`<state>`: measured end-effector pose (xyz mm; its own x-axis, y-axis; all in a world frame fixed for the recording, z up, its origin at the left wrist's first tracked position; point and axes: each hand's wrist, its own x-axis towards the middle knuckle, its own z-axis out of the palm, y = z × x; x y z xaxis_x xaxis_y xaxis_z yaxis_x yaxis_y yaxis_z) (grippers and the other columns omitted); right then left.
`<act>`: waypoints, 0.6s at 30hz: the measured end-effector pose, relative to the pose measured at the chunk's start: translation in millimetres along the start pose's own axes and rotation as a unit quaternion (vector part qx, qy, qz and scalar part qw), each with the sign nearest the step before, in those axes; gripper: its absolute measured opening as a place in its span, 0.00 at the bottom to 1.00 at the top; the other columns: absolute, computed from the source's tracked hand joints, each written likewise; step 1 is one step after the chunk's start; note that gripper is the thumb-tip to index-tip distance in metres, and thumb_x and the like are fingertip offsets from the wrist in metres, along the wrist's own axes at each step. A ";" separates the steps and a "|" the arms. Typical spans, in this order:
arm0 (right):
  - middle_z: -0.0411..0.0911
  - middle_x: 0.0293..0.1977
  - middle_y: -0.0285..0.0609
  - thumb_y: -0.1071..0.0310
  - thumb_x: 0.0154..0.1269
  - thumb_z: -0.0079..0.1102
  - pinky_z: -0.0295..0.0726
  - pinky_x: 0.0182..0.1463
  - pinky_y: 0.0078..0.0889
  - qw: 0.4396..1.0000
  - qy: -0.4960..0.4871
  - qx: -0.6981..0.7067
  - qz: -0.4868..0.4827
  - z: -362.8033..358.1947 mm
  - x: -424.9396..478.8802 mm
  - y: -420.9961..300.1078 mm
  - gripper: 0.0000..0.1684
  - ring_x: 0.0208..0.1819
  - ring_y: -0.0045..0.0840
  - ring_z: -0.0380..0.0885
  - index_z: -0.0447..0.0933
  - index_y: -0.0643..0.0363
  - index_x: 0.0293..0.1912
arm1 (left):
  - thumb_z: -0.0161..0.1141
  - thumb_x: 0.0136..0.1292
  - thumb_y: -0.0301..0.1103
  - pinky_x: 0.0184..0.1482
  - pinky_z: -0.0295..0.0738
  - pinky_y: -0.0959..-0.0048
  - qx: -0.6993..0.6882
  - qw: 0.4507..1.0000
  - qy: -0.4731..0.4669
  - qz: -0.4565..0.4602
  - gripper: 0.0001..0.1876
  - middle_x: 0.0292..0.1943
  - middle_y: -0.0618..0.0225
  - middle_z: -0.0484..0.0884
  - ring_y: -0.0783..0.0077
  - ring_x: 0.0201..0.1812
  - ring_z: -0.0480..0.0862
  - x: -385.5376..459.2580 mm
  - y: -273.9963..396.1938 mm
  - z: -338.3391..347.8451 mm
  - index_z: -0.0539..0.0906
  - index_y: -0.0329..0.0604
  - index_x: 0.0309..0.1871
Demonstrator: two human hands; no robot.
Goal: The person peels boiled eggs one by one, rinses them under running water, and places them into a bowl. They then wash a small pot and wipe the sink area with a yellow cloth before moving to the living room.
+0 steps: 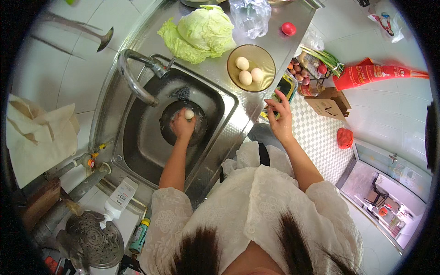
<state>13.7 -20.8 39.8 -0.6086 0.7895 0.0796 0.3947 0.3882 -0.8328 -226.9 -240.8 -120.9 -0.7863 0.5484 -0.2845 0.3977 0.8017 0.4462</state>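
My left hand point(183, 124) reaches down into the steel sink point(137, 137) and holds an egg point(189, 114) between thumb and fingers. Beneath it, a dark round bowl point(165, 132) with what looks like water in it sits on the sink floor. My right hand point(282, 122) hovers by the counter's front edge, fingers apart, with nothing in it. Just beyond that hand, an amber ribbed glass bowl point(266, 58) on the counter contains three eggs point(245, 77).
Over the sink arches a metal faucet point(132, 77). Behind the glass bowl lie a cabbage point(206, 32), a plastic bag point(252, 17) and a red round object point(288, 29). A white bottle point(120, 197) stands at lower left. A cardboard box point(328, 103) rests at right.
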 end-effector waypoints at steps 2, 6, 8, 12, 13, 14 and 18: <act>0.63 0.60 0.50 0.82 0.57 0.53 0.77 0.43 0.24 1.000 0.012 0.024 0.006 -3.2 4.8 5.7 0.15 0.37 0.23 0.77 0.78 0.60 0.44 | 0.67 0.49 0.41 0.60 0.58 0.53 -0.036 0.988 0.113 0.097 0.27 0.46 0.61 0.77 0.57 0.51 0.75 2.0 31.6 -17.9 0.74 0.49 0.55; 0.62 0.61 0.47 0.81 0.60 0.51 0.78 0.46 0.23 0.999 -0.001 0.025 0.027 -20.3 17.1 11.5 0.13 0.45 0.24 0.77 0.77 0.64 0.44 | 0.68 0.50 0.37 0.58 0.57 0.57 -0.130 0.931 0.197 0.277 0.28 0.47 0.61 0.77 0.56 0.51 0.73 10.3 141.6 -72.2 0.73 0.43 0.55; 0.62 0.61 0.47 0.81 0.60 0.51 0.78 0.46 0.23 0.998 0.009 0.055 0.042 -24.7 21.8 20.8 0.13 0.45 0.23 0.77 0.77 0.64 0.44 | 0.68 0.50 0.36 0.55 0.58 0.57 -0.145 0.916 0.165 0.336 0.27 0.45 0.61 0.77 0.57 0.50 0.73 17.8 199.7 -80.9 0.73 0.43 0.54; 0.63 0.60 0.46 0.81 0.59 0.52 0.78 0.44 0.23 0.995 0.016 0.092 0.046 -34.4 31.9 32.4 0.13 0.44 0.23 0.77 0.78 0.62 0.44 | 0.66 0.50 0.37 0.54 0.61 0.63 -0.027 0.918 0.095 0.384 0.26 0.44 0.64 0.77 0.60 0.50 0.72 44.9 273.1 -56.6 0.74 0.44 0.54; 0.64 0.60 0.47 0.81 0.58 0.53 0.78 0.43 0.23 0.994 0.017 0.096 0.047 -39.7 34.2 34.6 0.14 0.43 0.23 0.77 0.79 0.61 0.44 | 0.65 0.50 0.37 0.54 0.61 0.63 -0.001 0.918 0.080 0.388 0.26 0.44 0.64 0.77 0.60 0.50 0.72 52.9 283.5 -46.9 0.74 0.45 0.55; 0.65 0.59 0.46 0.80 0.58 0.53 0.78 0.43 0.24 0.993 0.014 0.108 0.050 -45.5 36.0 37.1 0.14 0.43 0.24 0.77 0.79 0.60 0.44 | 0.63 0.51 0.37 0.53 0.62 0.62 0.010 0.920 0.063 0.388 0.26 0.43 0.64 0.78 0.60 0.49 0.72 59.4 291.2 -39.8 0.74 0.44 0.55; 0.67 0.58 0.45 0.80 0.58 0.53 0.77 0.43 0.24 0.996 0.003 0.082 0.044 -66.8 40.5 49.5 0.14 0.41 0.25 0.77 0.79 0.58 0.43 | 0.61 0.52 0.36 0.50 0.64 0.62 0.109 0.941 0.002 0.320 0.22 0.40 0.60 0.79 0.59 0.49 0.72 74.7 310.8 -21.4 0.74 0.41 0.51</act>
<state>54.5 62.2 38.4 -0.5717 0.8204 0.0050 0.3292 0.2350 -0.9146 -172.1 44.3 14.7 -0.3552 0.9347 -0.0133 0.8771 0.3382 0.3411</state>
